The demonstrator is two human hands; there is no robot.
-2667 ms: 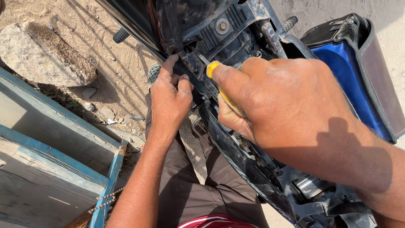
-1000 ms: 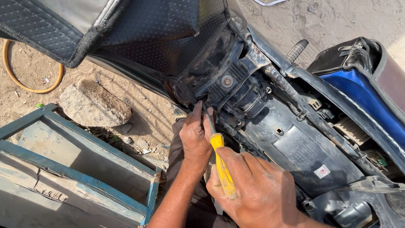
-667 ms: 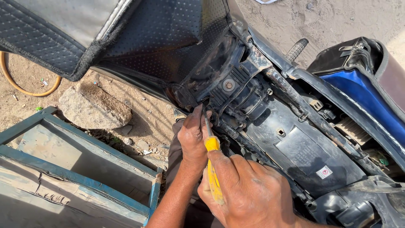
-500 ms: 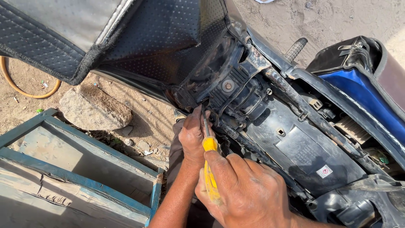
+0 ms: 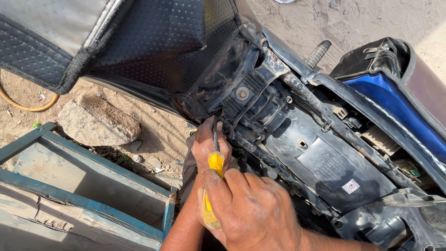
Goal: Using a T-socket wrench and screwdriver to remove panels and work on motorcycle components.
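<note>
Firmly gripping yellow-handled screwdriver (image 5: pixel 213 186) in right hand (image 5: pixel 253 216), left hand (image 5: pixel 210 148) clasped round its shaft, tip just below scooter frame (image 5: pixel 278 107); best kept straight, pressed squarely.

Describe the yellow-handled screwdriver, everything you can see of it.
The screwdriver has a yellow handle that looks like plastic and a thin dark metal shaft. The right hand grips the handle; the left hand lies around the shaft. It points up and away, its tip at the dirty black underside of the scooter, below the raised seat.
</note>
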